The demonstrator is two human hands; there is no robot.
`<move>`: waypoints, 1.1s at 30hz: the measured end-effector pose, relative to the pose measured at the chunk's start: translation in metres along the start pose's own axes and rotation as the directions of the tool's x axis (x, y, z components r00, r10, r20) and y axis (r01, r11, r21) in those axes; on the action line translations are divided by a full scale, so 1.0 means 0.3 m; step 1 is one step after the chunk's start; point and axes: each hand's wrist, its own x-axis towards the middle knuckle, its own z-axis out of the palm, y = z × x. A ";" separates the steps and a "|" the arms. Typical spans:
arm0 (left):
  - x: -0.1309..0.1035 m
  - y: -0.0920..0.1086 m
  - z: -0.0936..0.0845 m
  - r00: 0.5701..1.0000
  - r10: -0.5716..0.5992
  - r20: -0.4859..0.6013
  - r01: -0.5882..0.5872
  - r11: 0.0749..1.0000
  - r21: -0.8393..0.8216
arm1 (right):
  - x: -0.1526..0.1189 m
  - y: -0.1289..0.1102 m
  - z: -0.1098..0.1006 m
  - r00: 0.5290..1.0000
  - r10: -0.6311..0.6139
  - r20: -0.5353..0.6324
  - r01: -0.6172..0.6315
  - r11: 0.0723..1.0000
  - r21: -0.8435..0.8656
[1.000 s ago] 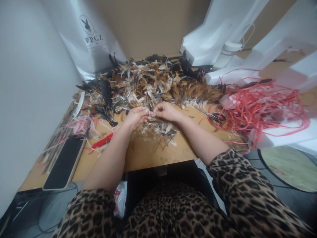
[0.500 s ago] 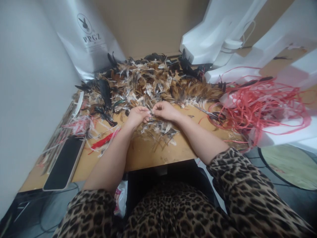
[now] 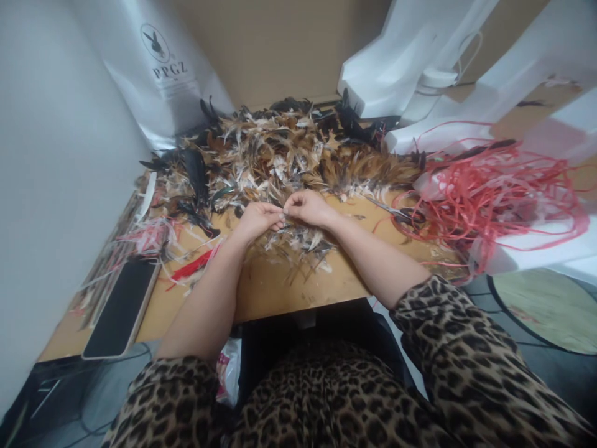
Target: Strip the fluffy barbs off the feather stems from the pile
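Over the front of the table, my left hand point(image 3: 261, 219) and my right hand point(image 3: 308, 208) meet fingertip to fingertip. Both are closed in a pinch on a tiny wisp that looks like a feather point(image 3: 284, 214); the fingers hide most of it. Just below them lies a small heap of grey and white feathers point(image 3: 310, 242) on the wood. Behind the hands spreads a large pile of brown, white and black feathers point(image 3: 275, 146).
Scissors point(image 3: 396, 210) lie right of my hands, beside a tangle of red plastic ribbon point(image 3: 508, 193). A phone point(image 3: 122, 308) rests near the left edge of the table point(image 3: 298, 292). Red strips point(image 3: 192, 266) lie by my left forearm. A white bag point(image 3: 163, 81) stands behind the pile.
My fingertips have shifted slightly and come closer together, still pinched. The view has tilted a little; the feathers and other things lie as before.
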 end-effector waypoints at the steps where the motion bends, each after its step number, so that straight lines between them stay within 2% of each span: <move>1: -0.001 0.001 0.001 1.000 0.000 0.008 0.000 1.000 0.010 | -0.001 -0.002 0.001 1.000 0.004 0.003 -0.004 1.000 0.010; 6: 0.004 -0.005 -0.004 1.000 0.029 -0.010 -0.028 0.998 0.057 | -0.007 -0.017 -0.007 0.999 0.043 0.019 -0.044 0.995 0.090; 10: 0.008 -0.010 -0.018 0.999 0.035 -0.023 -0.035 0.999 0.008 | -0.011 -0.024 -0.025 0.993 0.058 0.102 -0.073 0.985 0.155; 13: 0.009 -0.009 -0.025 0.999 0.027 -0.021 -0.027 0.999 -0.035 | -0.010 -0.022 -0.031 0.992 0.027 0.125 -0.039 0.994 0.099; 19: 0.002 -0.001 -0.020 1.000 0.011 0.002 -0.011 0.998 -0.065 | -0.001 -0.006 -0.015 0.999 -0.005 0.052 0.005 1.000 -0.016; 27: 0.003 0.000 -0.020 1.000 -0.016 0.005 0.016 0.990 -0.142 | -0.002 0.005 -0.015 0.998 -0.015 0.065 0.014 1.000 0.024; 33: 0.006 -0.005 -0.018 1.000 -0.026 0.003 0.026 0.987 -0.160 | -0.002 -0.002 -0.012 0.999 -0.019 0.047 0.020 0.999 -0.037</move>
